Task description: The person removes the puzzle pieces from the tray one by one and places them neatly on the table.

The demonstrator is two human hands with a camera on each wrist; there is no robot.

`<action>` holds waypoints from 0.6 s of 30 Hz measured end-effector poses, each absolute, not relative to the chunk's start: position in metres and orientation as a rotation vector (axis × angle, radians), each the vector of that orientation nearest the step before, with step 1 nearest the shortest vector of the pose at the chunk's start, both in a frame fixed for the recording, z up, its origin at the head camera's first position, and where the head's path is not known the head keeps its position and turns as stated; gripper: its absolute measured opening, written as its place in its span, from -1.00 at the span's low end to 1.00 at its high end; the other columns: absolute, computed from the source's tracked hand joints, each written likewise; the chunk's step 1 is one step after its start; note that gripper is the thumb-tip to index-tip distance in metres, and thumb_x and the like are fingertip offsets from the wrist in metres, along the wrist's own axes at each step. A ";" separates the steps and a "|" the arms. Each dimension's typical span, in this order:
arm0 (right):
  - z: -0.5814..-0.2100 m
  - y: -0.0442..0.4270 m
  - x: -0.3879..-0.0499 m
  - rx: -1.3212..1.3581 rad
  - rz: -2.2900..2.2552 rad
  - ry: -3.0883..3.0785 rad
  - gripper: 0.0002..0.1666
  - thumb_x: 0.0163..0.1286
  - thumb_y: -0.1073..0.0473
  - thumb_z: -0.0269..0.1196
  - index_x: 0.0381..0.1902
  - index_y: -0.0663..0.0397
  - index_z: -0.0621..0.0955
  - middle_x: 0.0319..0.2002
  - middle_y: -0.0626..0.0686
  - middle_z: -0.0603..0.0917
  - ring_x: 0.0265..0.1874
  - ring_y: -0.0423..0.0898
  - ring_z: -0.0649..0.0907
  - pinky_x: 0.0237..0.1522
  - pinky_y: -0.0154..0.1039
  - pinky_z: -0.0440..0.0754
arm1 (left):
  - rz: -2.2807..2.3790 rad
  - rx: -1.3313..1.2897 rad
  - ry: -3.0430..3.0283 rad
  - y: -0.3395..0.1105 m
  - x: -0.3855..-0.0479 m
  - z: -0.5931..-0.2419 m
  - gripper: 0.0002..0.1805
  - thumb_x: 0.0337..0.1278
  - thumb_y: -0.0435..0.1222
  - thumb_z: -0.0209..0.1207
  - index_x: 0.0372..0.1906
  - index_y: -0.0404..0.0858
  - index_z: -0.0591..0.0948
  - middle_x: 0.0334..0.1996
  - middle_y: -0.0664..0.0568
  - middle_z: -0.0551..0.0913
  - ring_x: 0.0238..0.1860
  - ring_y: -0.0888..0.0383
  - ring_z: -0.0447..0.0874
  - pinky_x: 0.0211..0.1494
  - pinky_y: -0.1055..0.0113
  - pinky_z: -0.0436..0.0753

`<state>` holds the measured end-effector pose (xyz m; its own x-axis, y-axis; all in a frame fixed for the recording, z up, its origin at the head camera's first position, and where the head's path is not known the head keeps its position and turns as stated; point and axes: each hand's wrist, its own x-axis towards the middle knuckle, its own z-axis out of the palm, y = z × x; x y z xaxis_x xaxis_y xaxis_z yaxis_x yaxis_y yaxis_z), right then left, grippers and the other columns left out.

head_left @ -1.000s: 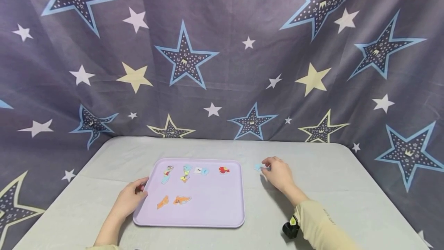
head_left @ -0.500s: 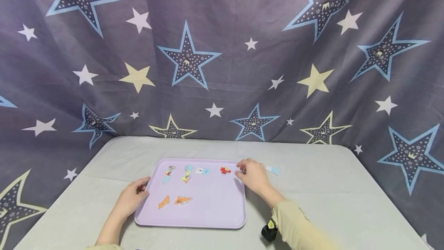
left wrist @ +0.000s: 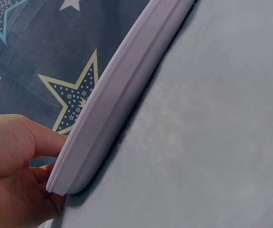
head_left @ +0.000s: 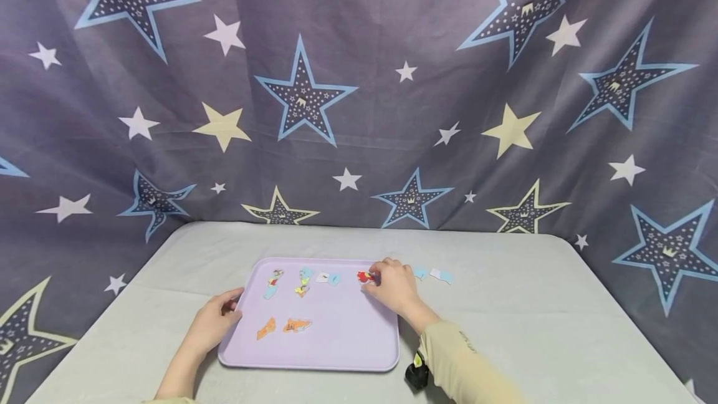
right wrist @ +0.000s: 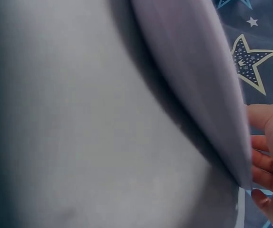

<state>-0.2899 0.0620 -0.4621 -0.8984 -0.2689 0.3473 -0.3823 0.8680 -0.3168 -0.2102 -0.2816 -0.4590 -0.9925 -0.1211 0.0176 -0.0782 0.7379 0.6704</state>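
A lilac tray (head_left: 348, 345) lies on the table, with small picture puzzle pieces on it. My left hand (head_left: 213, 323) holds the tray's left rim; in the left wrist view the thumb and fingers of that hand (left wrist: 13, 166) are at the rim. My right hand (head_left: 395, 288) reaches over the tray's right rim, its thumb and fingers pinching a red puzzle piece (head_left: 366, 277) near the back right corner. Part of that piece is hidden by the fingers. In the right wrist view the tray wall (right wrist: 198, 71) blocks sight of it.
Pieces along the tray's back include a tall multicoloured one (head_left: 272, 283), a blue and yellow one (head_left: 303, 282) and a white-blue pair (head_left: 328, 278). Orange pieces (head_left: 266, 328) lie nearer the front. Beyond the right rim, blue-white pieces (head_left: 441, 276) lie on the grey table (head_left: 505, 292).
My right hand has moved left from the blue pieces on the table to the red piece on the tray, uncovering those pieces. My left hand stays at the rim.
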 end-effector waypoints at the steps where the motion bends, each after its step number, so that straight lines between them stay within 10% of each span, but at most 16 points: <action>1: -0.463 0.061 -0.290 0.487 0.551 -2.750 -0.55 -0.09 -0.16 0.35 -0.27 -0.05 0.65 -0.40 -0.10 0.57 -0.34 -0.12 0.50 -0.19 -0.12 0.35 | -1.102 0.165 -2.873 -0.282 -0.210 -0.459 -0.45 -0.01 -0.42 0.06 0.18 -0.45 0.36 -0.27 -0.09 0.48 -0.23 0.03 0.40 -0.14 0.16 0.37; 18: -0.467 0.054 -0.292 0.421 0.554 -2.741 -0.64 -0.08 -0.14 0.36 -0.36 -0.08 0.70 -0.38 -0.11 0.57 -0.34 -0.11 0.49 -0.16 -0.10 0.27 | -1.098 0.156 -2.875 -0.283 -0.211 -0.459 -0.45 -0.01 -0.41 0.07 0.18 -0.45 0.36 -0.27 -0.07 0.48 -0.25 0.06 0.39 -0.18 0.24 0.36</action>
